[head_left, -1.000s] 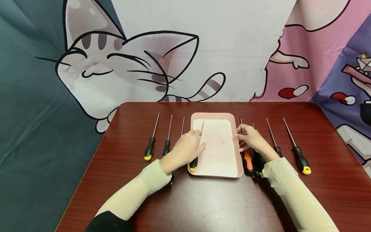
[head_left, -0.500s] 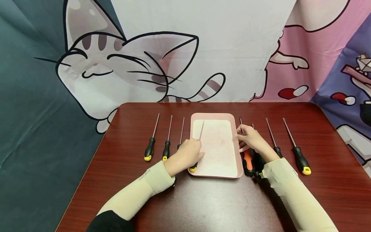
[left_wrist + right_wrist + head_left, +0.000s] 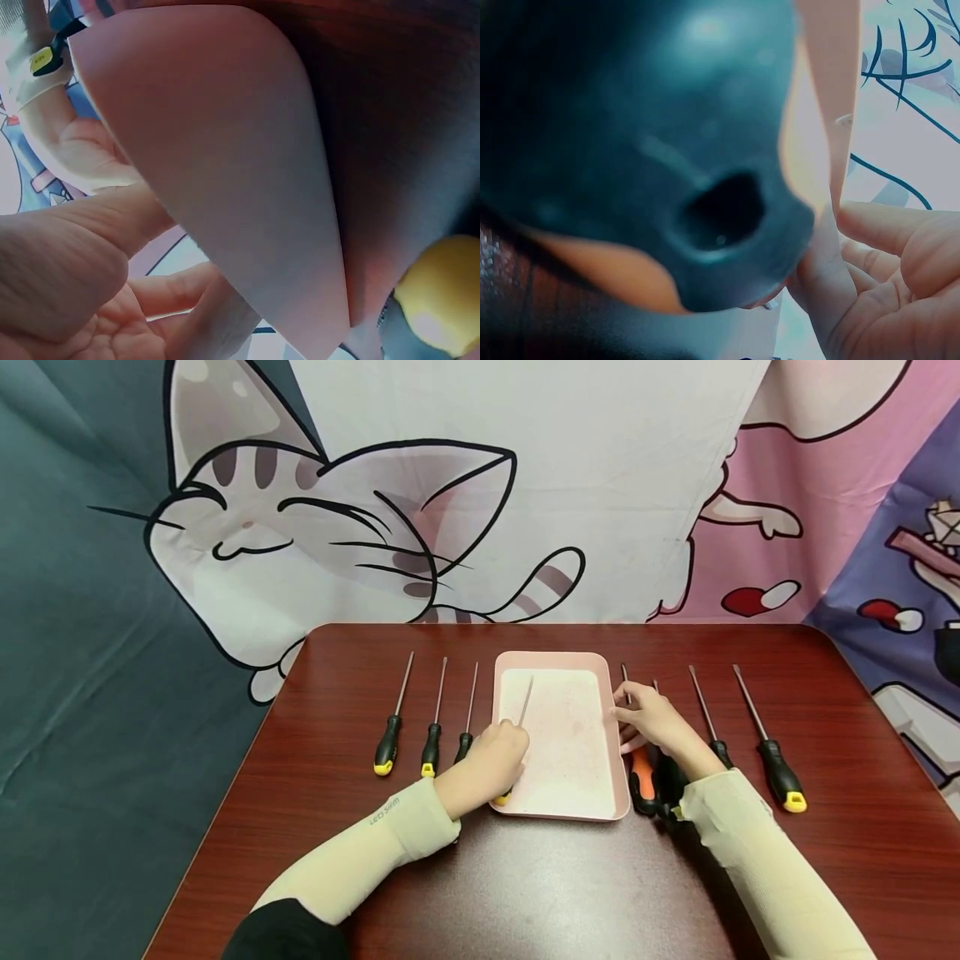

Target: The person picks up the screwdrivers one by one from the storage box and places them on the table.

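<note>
A shallow pink tray (image 3: 566, 752) with a white inside stands mid-table. On its left side is a screwdriver (image 3: 527, 700) with a thin metal shaft and a yellow handle end. My left hand (image 3: 495, 756) grips its handle, which is mostly hidden beneath the fingers. In the left wrist view, the tray wall (image 3: 217, 142) covers part of this left hand (image 3: 67, 277). My right hand (image 3: 648, 718) pinches the tray's right rim. The right wrist view has the thumb and fingers of that hand (image 3: 900, 292) at the tray edge (image 3: 836, 82).
Left of the tray lie a large screwdriver (image 3: 387, 743), a slimmer one (image 3: 431, 747) and another (image 3: 465, 743) partly behind my left hand. Right of it are an orange-and-black handle (image 3: 642, 777), partly hidden tools beneath my wrist, and a yellow-ended screwdriver (image 3: 780, 772). A printed curtain (image 3: 600, 485) hangs behind.
My left hand has slid down from the screwdriver's shaft toward me, and its fingers have curled round the handle. The shaft tip has shifted slightly right. My right hand has stayed at the rim.
</note>
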A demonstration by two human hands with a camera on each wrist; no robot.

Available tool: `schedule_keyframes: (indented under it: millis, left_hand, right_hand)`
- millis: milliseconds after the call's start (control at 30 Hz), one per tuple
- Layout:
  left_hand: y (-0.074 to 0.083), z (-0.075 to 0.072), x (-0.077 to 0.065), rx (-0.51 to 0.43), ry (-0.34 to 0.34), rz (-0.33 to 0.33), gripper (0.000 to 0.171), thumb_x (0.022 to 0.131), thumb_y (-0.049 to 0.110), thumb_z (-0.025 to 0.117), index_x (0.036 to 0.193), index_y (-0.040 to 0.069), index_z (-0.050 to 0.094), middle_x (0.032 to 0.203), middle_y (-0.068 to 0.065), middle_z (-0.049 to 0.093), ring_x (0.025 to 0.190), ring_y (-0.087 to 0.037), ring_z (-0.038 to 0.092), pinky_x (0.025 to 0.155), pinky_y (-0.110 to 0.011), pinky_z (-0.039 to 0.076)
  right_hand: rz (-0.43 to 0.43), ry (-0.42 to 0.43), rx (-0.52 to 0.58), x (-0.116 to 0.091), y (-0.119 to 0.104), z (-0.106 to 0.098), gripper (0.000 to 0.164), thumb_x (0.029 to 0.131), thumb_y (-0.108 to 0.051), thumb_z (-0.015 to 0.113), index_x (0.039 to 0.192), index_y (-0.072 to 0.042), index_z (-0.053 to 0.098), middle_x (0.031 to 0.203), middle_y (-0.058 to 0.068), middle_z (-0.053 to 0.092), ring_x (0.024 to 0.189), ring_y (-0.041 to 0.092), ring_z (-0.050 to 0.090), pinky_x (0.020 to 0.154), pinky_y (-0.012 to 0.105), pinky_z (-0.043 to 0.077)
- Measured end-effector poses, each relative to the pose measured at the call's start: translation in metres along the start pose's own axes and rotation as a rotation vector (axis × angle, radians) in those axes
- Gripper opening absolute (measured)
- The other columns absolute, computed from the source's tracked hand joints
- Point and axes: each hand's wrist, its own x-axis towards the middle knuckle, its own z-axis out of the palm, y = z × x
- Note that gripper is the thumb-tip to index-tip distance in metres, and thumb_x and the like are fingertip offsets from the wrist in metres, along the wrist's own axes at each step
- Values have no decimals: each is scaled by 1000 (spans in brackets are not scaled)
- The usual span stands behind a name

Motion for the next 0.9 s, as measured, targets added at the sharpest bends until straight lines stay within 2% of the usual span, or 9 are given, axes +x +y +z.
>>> schedule_keyframes:
  millis: [233, 433, 533, 667, 900]
  left_hand:
    - [-1, 0, -1, -5, 6, 32, 25, 84, 20, 81, 83, 4, 62, 83, -11, 59, 77, -27, 66, 57, -31, 58]
    - [-1, 2, 0, -49, -6, 13, 26, 82, 20, 83, 78, 5, 61, 76, -7, 60, 72, -22, 65, 54, -30, 56]
    - [-1, 4, 1, -25, -26, 3, 29, 83, 24, 82, 72, 9, 60, 72, -3, 61, 68, -19, 64, 51, -29, 54]
    - [1, 6, 2, 17, -46, -14, 30, 82, 28, 82, 71, 11, 61, 72, -3, 63, 67, -19, 65, 49, -30, 55]
    - [1, 6, 3, 40, -31, -35, 29, 81, 25, 81, 67, 13, 58, 67, -1, 60, 63, -18, 62, 44, -29, 50]
  right_hand:
    - [-2, -1, 8, 1, 1, 0, 19, 101, 1, 53, 113, 12, 44, 89, 26, 64, 63, 27, 68, 55, 44, 62]
    - [4, -2, 2, 1, 1, 0, 18, 101, 1, 52, 114, 12, 43, 89, 26, 63, 63, 27, 68, 55, 45, 62]
    - [6, 0, -3, 1, 1, 0, 18, 101, 1, 52, 113, 12, 43, 88, 25, 62, 63, 26, 68, 55, 44, 62]
    - [4, -1, -2, 1, 0, 0, 17, 101, 1, 52, 113, 12, 43, 89, 25, 62, 64, 27, 68, 55, 44, 62]
    - [8, 1, -4, 0, -2, 1, 18, 102, 1, 51, 113, 11, 43, 90, 27, 62, 64, 27, 68, 56, 45, 62]
